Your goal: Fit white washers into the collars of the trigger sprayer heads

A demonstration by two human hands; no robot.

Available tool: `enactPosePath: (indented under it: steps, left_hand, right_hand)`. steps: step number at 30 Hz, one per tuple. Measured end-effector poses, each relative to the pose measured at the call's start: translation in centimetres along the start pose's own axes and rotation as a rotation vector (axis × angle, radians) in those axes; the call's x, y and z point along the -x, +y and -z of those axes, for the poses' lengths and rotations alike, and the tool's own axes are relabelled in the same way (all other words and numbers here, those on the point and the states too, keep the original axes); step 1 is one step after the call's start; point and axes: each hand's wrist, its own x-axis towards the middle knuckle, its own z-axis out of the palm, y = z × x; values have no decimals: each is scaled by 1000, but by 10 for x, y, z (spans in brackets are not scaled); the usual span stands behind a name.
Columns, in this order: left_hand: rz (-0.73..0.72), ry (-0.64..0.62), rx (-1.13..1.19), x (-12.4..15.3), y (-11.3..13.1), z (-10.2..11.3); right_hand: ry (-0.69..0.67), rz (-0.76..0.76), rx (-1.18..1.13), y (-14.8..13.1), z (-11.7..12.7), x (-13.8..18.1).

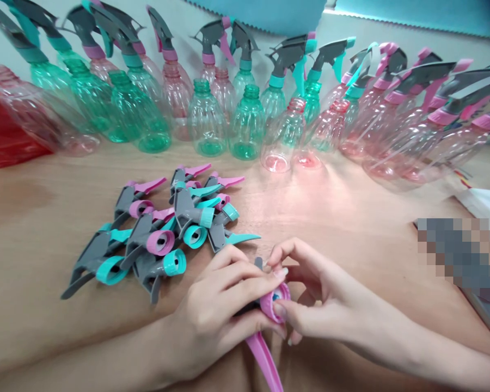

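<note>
Low over the table, my left hand [224, 299] is closed around a grey and pink spray trigger head [263, 356]. Its pink collar faces up and to the right, and a small blue bit shows inside. My right hand [318, 299] has its thumb at the collar's inner rim and its fingers curled behind it; whether a small part sits between them is hidden. The pink lever points down toward the bottom edge. Left of my hands lies a pile of loose trigger heads [161, 239], grey with pink or teal collars and levers.
Along the back stand several clear green bottles [210, 120] and pink bottles [283, 136], some uncapped, others fitted with sprayers [289, 54]. A red bag [8, 136] lies at far left. A blurred-out flat object [465, 261] rests at right on the wooden table [36, 218].
</note>
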Motion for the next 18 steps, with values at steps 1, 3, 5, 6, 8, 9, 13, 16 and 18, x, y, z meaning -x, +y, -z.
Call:
enactPosePath:
  steps: [1,3,5,6,8,9,13,16,18]
  left_hand:
    - [-3,-7,-1,0,0,0]
    - [-18,-13,-2,-1,1,0]
    - [-32,-18,-9,-2,1,0]
    - [-31,-17,-10,-2,1,0]
    - [-29,-14,-9,-2,1,0]
    - [-30,-13,-9,-2,0,1]
    - [-37,-20,-49,-1,1,1]
    - [-41,-45,-86,0,1,1]
    - [-46,-39,-79,1,2,1]
  right_hand:
    - [-24,12,-42,2,0,-1]
    - [-59,40,-117,7,1,-2]
    - [-68,60,-139,11,1,-3]
    - [-59,68,-132,12,1,-3]
    - [-35,86,-93,12,0,-3]
    - [-24,92,-71,13,-1,-3]
    - [-1,69,-43,14,-6,-2]
    - [-11,65,-106,13,-8,-2]
    - [-18,43,-154,11,-8,-2]
